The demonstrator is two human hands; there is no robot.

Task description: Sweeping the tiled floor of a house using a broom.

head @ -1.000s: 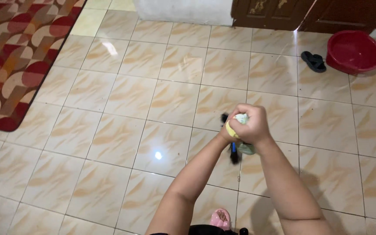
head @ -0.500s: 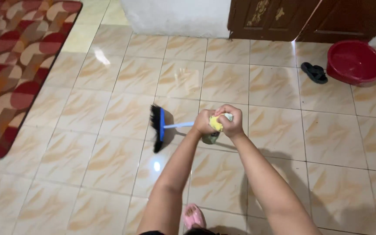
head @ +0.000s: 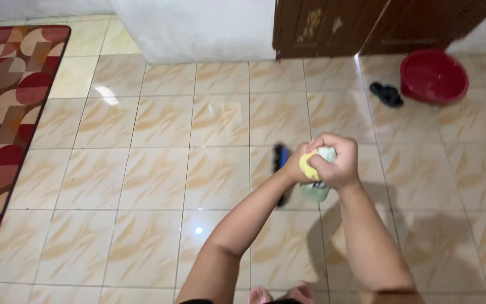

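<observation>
Both my hands grip the top of a broom handle in the middle of the view. My right hand [head: 336, 160] is clenched over the yellow and pale green handle end [head: 315, 174]. My left hand [head: 296, 164] is closed on the handle just beside it. The broom's black bristle head with a blue base [head: 280, 160] shows on the tiled floor [head: 153, 169] just left of my hands, mostly hidden behind my left wrist.
A patterned red and beige rug [head: 4, 124] lies along the left. A red plastic basin [head: 433, 76] and a dark sandal [head: 386, 94] sit at the far right near a brown wooden door [head: 333, 25]. My pink slippers [head: 279, 295] show at the bottom edge.
The broom head swung out to the left half a second ago and has come back in close under my hands. The view has shifted slightly forward and left.
</observation>
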